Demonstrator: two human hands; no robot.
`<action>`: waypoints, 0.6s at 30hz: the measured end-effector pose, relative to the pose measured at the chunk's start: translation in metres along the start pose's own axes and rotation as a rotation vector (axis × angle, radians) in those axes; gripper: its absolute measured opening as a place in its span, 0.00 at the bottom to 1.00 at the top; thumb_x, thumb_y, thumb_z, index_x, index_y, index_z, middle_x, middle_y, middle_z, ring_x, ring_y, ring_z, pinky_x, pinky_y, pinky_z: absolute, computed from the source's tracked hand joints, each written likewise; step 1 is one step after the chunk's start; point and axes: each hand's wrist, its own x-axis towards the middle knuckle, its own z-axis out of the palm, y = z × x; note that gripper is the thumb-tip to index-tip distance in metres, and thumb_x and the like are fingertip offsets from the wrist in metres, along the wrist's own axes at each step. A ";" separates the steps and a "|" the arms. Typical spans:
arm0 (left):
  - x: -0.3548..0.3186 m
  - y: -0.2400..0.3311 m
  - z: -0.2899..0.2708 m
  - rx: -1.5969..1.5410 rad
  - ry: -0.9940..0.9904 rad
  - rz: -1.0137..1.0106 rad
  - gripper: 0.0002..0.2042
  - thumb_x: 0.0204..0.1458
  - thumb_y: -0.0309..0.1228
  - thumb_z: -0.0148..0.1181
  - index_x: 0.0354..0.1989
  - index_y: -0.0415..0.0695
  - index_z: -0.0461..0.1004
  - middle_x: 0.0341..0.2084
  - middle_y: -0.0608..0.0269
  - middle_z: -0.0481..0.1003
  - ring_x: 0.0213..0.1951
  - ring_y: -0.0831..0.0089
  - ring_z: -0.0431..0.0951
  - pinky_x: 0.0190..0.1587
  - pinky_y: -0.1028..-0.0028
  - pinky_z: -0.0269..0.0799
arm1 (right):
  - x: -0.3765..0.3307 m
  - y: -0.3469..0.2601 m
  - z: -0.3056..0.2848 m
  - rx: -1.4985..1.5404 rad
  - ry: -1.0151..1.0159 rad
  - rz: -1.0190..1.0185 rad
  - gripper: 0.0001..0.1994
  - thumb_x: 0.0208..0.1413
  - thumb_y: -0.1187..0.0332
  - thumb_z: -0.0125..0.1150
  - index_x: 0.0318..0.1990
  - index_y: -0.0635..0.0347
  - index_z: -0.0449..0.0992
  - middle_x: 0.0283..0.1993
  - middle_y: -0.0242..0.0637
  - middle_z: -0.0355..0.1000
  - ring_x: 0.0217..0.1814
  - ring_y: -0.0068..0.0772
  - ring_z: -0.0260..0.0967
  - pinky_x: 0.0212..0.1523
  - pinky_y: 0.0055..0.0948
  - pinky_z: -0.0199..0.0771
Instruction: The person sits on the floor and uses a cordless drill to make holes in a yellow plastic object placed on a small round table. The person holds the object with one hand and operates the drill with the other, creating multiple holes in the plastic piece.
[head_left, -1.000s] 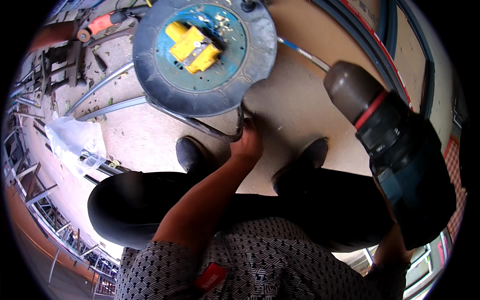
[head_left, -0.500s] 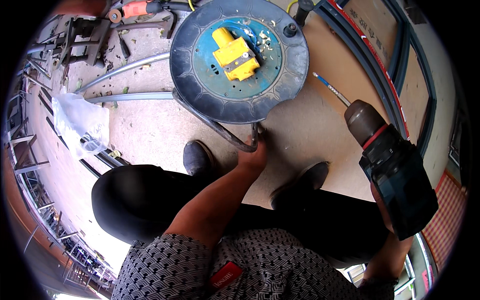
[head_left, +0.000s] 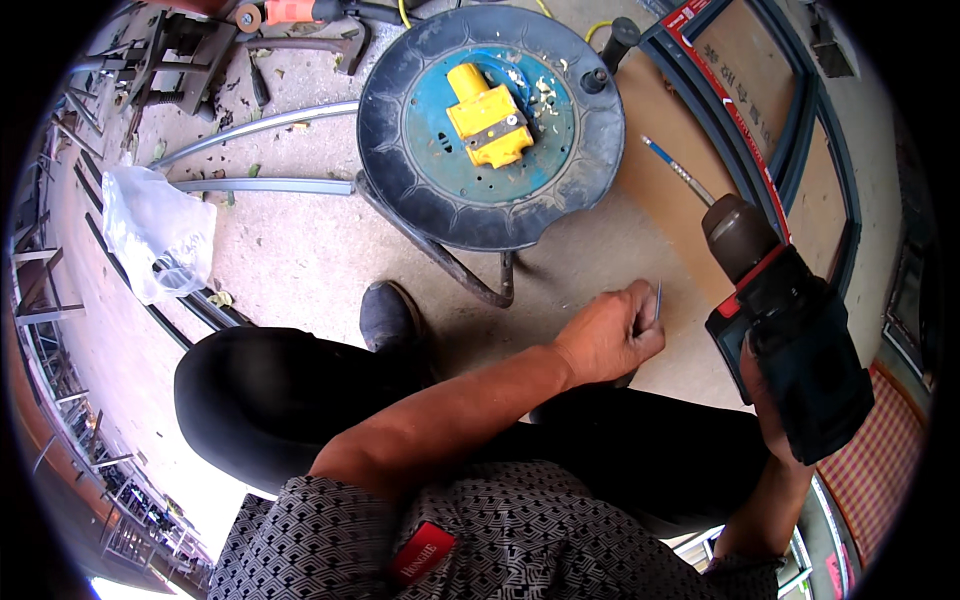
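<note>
My left hand [head_left: 612,338] is closed in a pinch in front of the cable reel [head_left: 395,190]. A thin, short metal piece [head_left: 658,300] sticks up from its fingertips; its exact kind is too small to tell. My right hand [head_left: 765,405] grips a dark cordless drill [head_left: 785,320] by the handle, partly hidden behind the tool's body. From the drill's chuck a long bit [head_left: 675,170] with a blue end points up and left. On the reel's blue-green centre sits a yellow plastic housing [head_left: 487,125], with pale shavings beside it.
A dark window-like frame [head_left: 735,120] with brown panels leans at the right. Behind the reel lies an orange angle grinder [head_left: 290,12]. Metal strips [head_left: 265,186] reach left from the reel, near a clear plastic bag [head_left: 160,235]. The reel's bent tube stand [head_left: 435,258] juts towards my feet.
My left hand has left the reel's tube stand and moved right, now pinching a thin metal piece. My right hand still holds the drill, shifted only slightly; the view has moved a little.
</note>
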 end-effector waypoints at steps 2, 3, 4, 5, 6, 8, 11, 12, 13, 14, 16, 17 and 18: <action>0.009 0.014 -0.005 -0.275 0.092 0.047 0.08 0.63 0.29 0.67 0.38 0.41 0.72 0.30 0.59 0.80 0.34 0.68 0.83 0.39 0.66 0.79 | 0.006 -0.002 -0.001 -0.016 0.037 0.003 0.28 0.55 0.61 0.80 0.63 0.56 0.81 0.54 0.39 0.84 0.54 0.41 0.85 0.52 0.33 0.84; 0.013 0.020 -0.011 -0.424 0.126 0.065 0.07 0.64 0.28 0.66 0.37 0.41 0.73 0.30 0.61 0.80 0.34 0.73 0.82 0.39 0.69 0.79 | 0.009 -0.003 -0.002 -0.021 0.057 0.006 0.28 0.55 0.61 0.80 0.63 0.56 0.81 0.54 0.38 0.84 0.53 0.41 0.85 0.52 0.33 0.84; 0.017 0.030 -0.017 -0.577 0.153 0.082 0.06 0.65 0.26 0.65 0.37 0.41 0.74 0.30 0.63 0.79 0.34 0.77 0.81 0.38 0.71 0.79 | 0.011 -0.005 -0.003 -0.032 0.070 0.011 0.28 0.55 0.60 0.80 0.63 0.56 0.81 0.53 0.38 0.84 0.53 0.40 0.85 0.51 0.33 0.84; 0.020 0.038 -0.027 -0.648 0.156 0.097 0.05 0.66 0.26 0.64 0.38 0.41 0.74 0.30 0.63 0.80 0.34 0.77 0.81 0.38 0.72 0.79 | 0.013 -0.006 -0.004 -0.040 0.087 0.015 0.28 0.55 0.60 0.80 0.62 0.56 0.81 0.53 0.38 0.84 0.53 0.40 0.85 0.51 0.33 0.84; 0.021 0.052 -0.043 -0.716 0.156 0.113 0.04 0.67 0.26 0.63 0.39 0.42 0.75 0.31 0.63 0.80 0.34 0.77 0.81 0.38 0.72 0.80 | 0.015 -0.008 -0.004 -0.047 0.102 0.021 0.28 0.55 0.59 0.80 0.62 0.56 0.81 0.53 0.38 0.84 0.52 0.40 0.85 0.51 0.33 0.84; 0.018 0.072 -0.063 -0.847 0.181 0.144 0.04 0.69 0.27 0.61 0.40 0.42 0.76 0.33 0.61 0.80 0.33 0.76 0.82 0.39 0.72 0.81 | 0.019 -0.013 -0.007 -0.055 0.130 0.028 0.27 0.55 0.59 0.80 0.62 0.56 0.81 0.52 0.38 0.84 0.52 0.40 0.85 0.50 0.33 0.84; 0.014 0.089 -0.084 -1.042 0.238 0.183 0.04 0.69 0.28 0.61 0.42 0.41 0.78 0.36 0.60 0.82 0.33 0.75 0.82 0.40 0.72 0.83 | 0.023 -0.020 -0.006 -0.060 0.159 0.039 0.27 0.55 0.57 0.79 0.62 0.55 0.82 0.51 0.37 0.85 0.51 0.40 0.85 0.49 0.32 0.84; 0.012 0.094 -0.090 -1.117 0.243 0.192 0.05 0.69 0.28 0.61 0.42 0.41 0.78 0.36 0.60 0.83 0.33 0.75 0.83 0.40 0.72 0.84 | 0.024 -0.021 -0.005 -0.062 0.166 0.045 0.27 0.55 0.57 0.79 0.61 0.55 0.82 0.51 0.37 0.85 0.51 0.40 0.85 0.49 0.32 0.84; 0.010 0.097 -0.095 -1.193 0.248 0.201 0.05 0.69 0.28 0.61 0.42 0.40 0.79 0.37 0.60 0.84 0.34 0.76 0.83 0.40 0.72 0.85 | 0.023 -0.021 -0.005 -0.058 0.174 0.056 0.27 0.55 0.56 0.79 0.61 0.55 0.82 0.50 0.37 0.85 0.51 0.40 0.85 0.48 0.32 0.84; 0.009 0.098 -0.099 -1.268 0.224 0.234 0.06 0.70 0.29 0.61 0.43 0.40 0.79 0.38 0.59 0.84 0.34 0.74 0.83 0.41 0.70 0.87 | 0.021 -0.020 -0.002 -0.049 0.169 0.073 0.27 0.55 0.56 0.79 0.61 0.55 0.82 0.50 0.37 0.85 0.50 0.39 0.85 0.48 0.32 0.84; 0.007 0.104 -0.104 -1.352 0.227 0.237 0.05 0.70 0.29 0.61 0.44 0.41 0.80 0.38 0.59 0.84 0.34 0.74 0.84 0.41 0.70 0.87 | 0.008 -0.013 0.004 0.015 0.139 0.125 0.28 0.55 0.56 0.79 0.61 0.56 0.82 0.49 0.38 0.85 0.50 0.40 0.85 0.48 0.32 0.85; 0.007 0.107 -0.106 -1.398 0.223 0.237 0.05 0.70 0.29 0.61 0.44 0.41 0.80 0.38 0.59 0.84 0.34 0.74 0.84 0.41 0.70 0.88 | -0.001 -0.008 0.008 0.052 0.119 0.169 0.29 0.54 0.56 0.80 0.61 0.57 0.82 0.49 0.39 0.85 0.50 0.41 0.85 0.48 0.33 0.85; 0.006 0.109 -0.106 -1.407 0.233 0.233 0.05 0.70 0.29 0.62 0.44 0.42 0.80 0.37 0.60 0.84 0.34 0.74 0.83 0.41 0.69 0.87 | 0.000 -0.009 0.011 0.055 0.087 0.191 0.29 0.53 0.56 0.80 0.61 0.57 0.82 0.49 0.39 0.85 0.50 0.42 0.85 0.49 0.34 0.85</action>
